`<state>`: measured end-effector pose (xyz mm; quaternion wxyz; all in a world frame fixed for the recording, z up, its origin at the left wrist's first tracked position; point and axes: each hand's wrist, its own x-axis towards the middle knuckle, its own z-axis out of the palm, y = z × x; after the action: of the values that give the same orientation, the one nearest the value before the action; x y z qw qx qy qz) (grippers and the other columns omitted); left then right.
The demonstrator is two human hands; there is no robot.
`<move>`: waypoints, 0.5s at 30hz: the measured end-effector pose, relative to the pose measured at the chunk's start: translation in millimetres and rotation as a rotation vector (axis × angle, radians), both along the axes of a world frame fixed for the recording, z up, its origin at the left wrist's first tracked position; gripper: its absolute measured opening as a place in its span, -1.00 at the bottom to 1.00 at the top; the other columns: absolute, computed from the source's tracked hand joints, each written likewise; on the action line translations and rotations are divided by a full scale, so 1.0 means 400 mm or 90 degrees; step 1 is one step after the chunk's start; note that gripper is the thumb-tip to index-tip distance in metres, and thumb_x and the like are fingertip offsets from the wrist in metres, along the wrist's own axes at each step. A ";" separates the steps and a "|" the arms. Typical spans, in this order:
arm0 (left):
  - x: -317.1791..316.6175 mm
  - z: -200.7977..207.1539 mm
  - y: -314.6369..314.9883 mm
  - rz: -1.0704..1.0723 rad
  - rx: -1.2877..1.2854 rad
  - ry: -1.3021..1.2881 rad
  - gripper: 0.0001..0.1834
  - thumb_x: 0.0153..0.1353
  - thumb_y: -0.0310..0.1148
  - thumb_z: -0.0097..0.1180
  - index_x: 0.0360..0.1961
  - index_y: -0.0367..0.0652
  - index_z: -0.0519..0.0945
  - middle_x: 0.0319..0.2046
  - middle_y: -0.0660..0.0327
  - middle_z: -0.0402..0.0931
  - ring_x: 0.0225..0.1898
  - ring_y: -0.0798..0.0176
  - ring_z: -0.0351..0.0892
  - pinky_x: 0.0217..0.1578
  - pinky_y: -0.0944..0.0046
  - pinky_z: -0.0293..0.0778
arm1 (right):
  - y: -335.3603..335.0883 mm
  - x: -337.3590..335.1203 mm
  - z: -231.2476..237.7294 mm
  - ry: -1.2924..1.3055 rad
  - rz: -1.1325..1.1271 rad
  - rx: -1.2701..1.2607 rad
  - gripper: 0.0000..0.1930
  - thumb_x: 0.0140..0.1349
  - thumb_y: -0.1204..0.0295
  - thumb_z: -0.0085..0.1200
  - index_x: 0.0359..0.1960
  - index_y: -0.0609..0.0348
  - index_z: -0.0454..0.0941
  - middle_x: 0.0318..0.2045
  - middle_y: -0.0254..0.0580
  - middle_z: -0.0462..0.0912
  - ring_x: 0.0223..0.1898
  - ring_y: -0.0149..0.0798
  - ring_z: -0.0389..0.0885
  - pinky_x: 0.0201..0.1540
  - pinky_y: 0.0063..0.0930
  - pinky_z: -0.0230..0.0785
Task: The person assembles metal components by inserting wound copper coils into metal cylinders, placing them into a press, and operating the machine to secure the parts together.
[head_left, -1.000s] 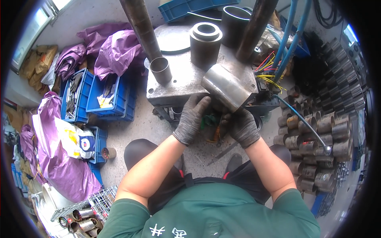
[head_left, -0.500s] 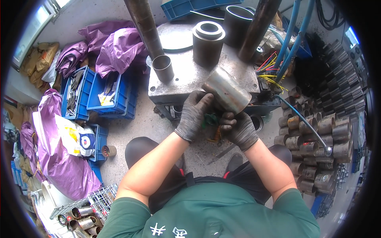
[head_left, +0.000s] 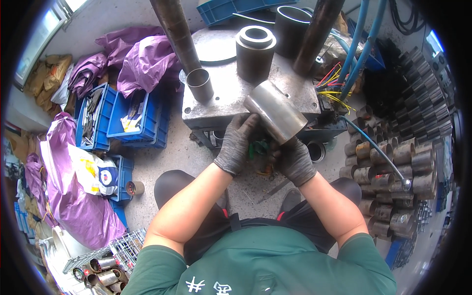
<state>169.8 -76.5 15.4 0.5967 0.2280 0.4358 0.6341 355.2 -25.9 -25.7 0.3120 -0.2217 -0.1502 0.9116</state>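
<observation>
Between my gloved hands is a shiny metal cylinder (head_left: pixel 277 113), tilted, just in front of the press table. My left hand (head_left: pixel 236 142) closes on its left end with the thumb along the side. My right hand (head_left: pixel 295 160) supports it from below at the right end; some of those fingers are hidden behind the cylinder. On the metal table (head_left: pixel 226 110) stand a short open sleeve (head_left: pixel 200 84) at the left and a dark stepped cylinder (head_left: pixel 255 56) in the middle. Farther back is a wide dark ring-shaped sleeve (head_left: pixel 292 32).
Two dark pillars (head_left: pixel 178 37) (head_left: pixel 318 37) rise from the table. Stacked metal sleeves (head_left: pixel 388 172) fill the right side, with a blue-handled rod (head_left: pixel 376 147) in front. Blue crates (head_left: pixel 132 115) and purple sheeting (head_left: pixel 73 187) lie to the left. A wire basket (head_left: pixel 125 250) holds sleeves.
The cylinder has turned in my hands, showing a brighter side. My right fingers have moved down and under it. The view has shifted slightly.
</observation>
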 end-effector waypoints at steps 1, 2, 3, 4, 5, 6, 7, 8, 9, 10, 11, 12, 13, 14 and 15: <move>-0.002 -0.005 0.002 -0.005 0.003 0.003 -0.38 0.43 -0.01 0.20 0.27 -0.27 0.41 0.03 0.01 0.59 0.04 0.09 0.65 0.10 0.04 0.64 | -0.001 -0.010 0.013 -0.057 -0.043 0.026 -0.49 0.38 0.14 0.22 0.28 0.06 0.48 -0.16 -0.30 0.66 -0.28 -0.39 0.60 -0.17 -0.45 0.49; -0.004 -0.010 0.004 -0.010 0.007 0.007 -0.36 0.43 0.00 0.21 0.28 -0.28 0.40 0.05 0.01 0.58 0.05 0.08 0.64 0.10 0.04 0.64 | 0.000 -0.016 0.015 -0.064 -0.067 0.064 -0.47 0.39 0.14 0.23 0.30 0.07 0.48 -0.09 -0.27 0.66 -0.18 -0.35 0.62 -0.07 -0.41 0.51; -0.006 -0.015 0.005 -0.015 0.011 0.010 -0.34 0.42 0.01 0.22 0.30 -0.28 0.39 0.07 0.00 0.57 0.06 0.07 0.64 0.11 0.04 0.64 | 0.002 -0.021 0.017 -0.070 -0.090 0.102 -0.45 0.39 0.13 0.25 0.32 0.08 0.47 -0.02 -0.24 0.66 -0.09 -0.31 0.64 0.03 -0.37 0.53; -0.009 -0.018 0.004 -0.020 0.008 0.001 -0.33 0.41 0.01 0.23 0.30 -0.29 0.38 0.07 0.00 0.57 0.07 0.07 0.64 0.12 0.03 0.63 | 0.004 -0.021 0.015 -0.083 -0.105 0.147 -0.44 0.40 0.15 0.25 0.34 0.10 0.46 0.04 -0.21 0.65 -0.01 -0.29 0.63 0.10 -0.35 0.53; -0.010 -0.018 0.004 -0.027 0.006 -0.008 -0.32 0.41 0.01 0.24 0.31 -0.29 0.37 0.08 -0.01 0.56 0.08 0.06 0.64 0.12 0.03 0.63 | 0.008 -0.020 0.013 -0.098 -0.122 0.190 -0.43 0.40 0.16 0.26 0.36 0.11 0.45 0.10 -0.19 0.64 0.06 -0.26 0.63 0.17 -0.33 0.53; -0.011 -0.017 0.005 -0.033 0.004 -0.017 -0.31 0.40 0.00 0.24 0.31 -0.30 0.36 0.09 -0.02 0.56 0.09 0.06 0.63 0.13 0.03 0.63 | 0.014 -0.014 0.003 -0.119 -0.130 0.239 -0.42 0.41 0.18 0.25 0.37 0.14 0.43 0.15 -0.18 0.62 0.11 -0.26 0.61 0.20 -0.33 0.52; -0.010 -0.015 0.005 -0.021 -0.007 -0.020 -0.34 0.42 -0.04 0.22 0.31 -0.32 0.36 0.10 -0.02 0.56 0.09 0.06 0.63 0.13 0.05 0.62 | 0.019 -0.009 -0.003 -0.141 -0.138 0.289 -0.42 0.42 0.21 0.25 0.39 0.16 0.41 0.19 -0.17 0.60 0.16 -0.26 0.59 0.23 -0.34 0.50; -0.007 -0.006 0.006 -0.008 -0.018 -0.023 -0.37 0.44 -0.09 0.20 0.31 -0.34 0.36 0.11 -0.02 0.55 0.09 0.07 0.63 0.14 0.07 0.60 | 0.023 -0.006 -0.007 -0.170 -0.149 0.325 -0.41 0.42 0.23 0.24 0.40 0.17 0.40 0.20 -0.17 0.60 0.17 -0.25 0.58 0.25 -0.33 0.48; -0.005 0.000 0.006 0.004 -0.028 -0.025 -0.40 0.46 -0.13 0.18 0.30 -0.36 0.35 0.12 -0.03 0.55 0.09 0.07 0.62 0.15 0.09 0.59 | 0.026 -0.002 -0.009 -0.199 -0.160 0.362 -0.41 0.43 0.25 0.24 0.41 0.19 0.38 0.21 -0.18 0.60 0.18 -0.25 0.58 0.27 -0.33 0.47; -0.004 0.002 0.008 0.016 -0.023 -0.016 -0.41 0.46 -0.15 0.18 0.31 -0.35 0.35 0.12 -0.03 0.55 0.09 0.07 0.62 0.14 0.10 0.59 | 0.028 -0.001 -0.010 -0.228 -0.171 0.398 -0.41 0.44 0.28 0.23 0.42 0.20 0.37 0.22 -0.18 0.59 0.18 -0.24 0.57 0.29 -0.32 0.45; -0.006 0.003 0.008 0.029 -0.018 -0.006 -0.41 0.45 -0.18 0.17 0.32 -0.35 0.34 0.13 -0.04 0.54 0.09 0.06 0.63 0.14 0.10 0.60 | 0.028 -0.002 0.000 -0.239 -0.181 0.435 -0.42 0.44 0.30 0.23 0.42 0.21 0.38 0.21 -0.19 0.60 0.19 -0.24 0.57 0.30 -0.33 0.43; -0.007 0.003 0.009 0.042 -0.012 0.004 -0.41 0.45 -0.20 0.17 0.33 -0.35 0.34 0.14 -0.04 0.54 0.09 0.06 0.63 0.13 0.11 0.60 | 0.028 -0.003 0.019 -0.250 -0.191 0.472 -0.43 0.44 0.32 0.23 0.42 0.21 0.38 0.21 -0.19 0.60 0.19 -0.24 0.57 0.31 -0.34 0.42; -0.008 0.003 0.008 0.042 -0.015 0.018 -0.41 0.45 -0.19 0.15 0.34 -0.34 0.33 0.15 -0.05 0.53 0.09 0.05 0.63 0.14 0.09 0.60 | 0.029 -0.004 0.030 -0.262 -0.201 0.508 -0.44 0.44 0.34 0.22 0.41 0.21 0.39 0.21 -0.19 0.61 0.20 -0.24 0.57 0.33 -0.34 0.40; -0.008 0.003 0.007 0.040 -0.017 0.032 -0.41 0.46 -0.18 0.13 0.35 -0.33 0.32 0.17 -0.05 0.52 0.09 0.05 0.63 0.14 0.08 0.59 | 0.032 -0.004 0.032 -0.312 -0.212 0.553 -0.47 0.45 0.38 0.20 0.40 0.22 0.41 0.19 -0.17 0.62 0.18 -0.24 0.58 0.31 -0.36 0.41; -0.009 0.004 0.007 0.038 -0.019 0.046 -0.40 0.47 -0.17 0.10 0.36 -0.32 0.31 0.18 -0.06 0.51 0.09 0.04 0.63 0.15 0.07 0.59 | 0.037 -0.002 0.034 -0.362 -0.223 0.598 -0.49 0.45 0.42 0.18 0.39 0.23 0.42 0.16 -0.16 0.64 0.17 -0.24 0.59 0.30 -0.37 0.41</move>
<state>166.0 -73.8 17.0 0.5648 0.2284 0.4731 0.6364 354.5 -11.3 -12.2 0.4705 -0.3177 -0.5777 0.5864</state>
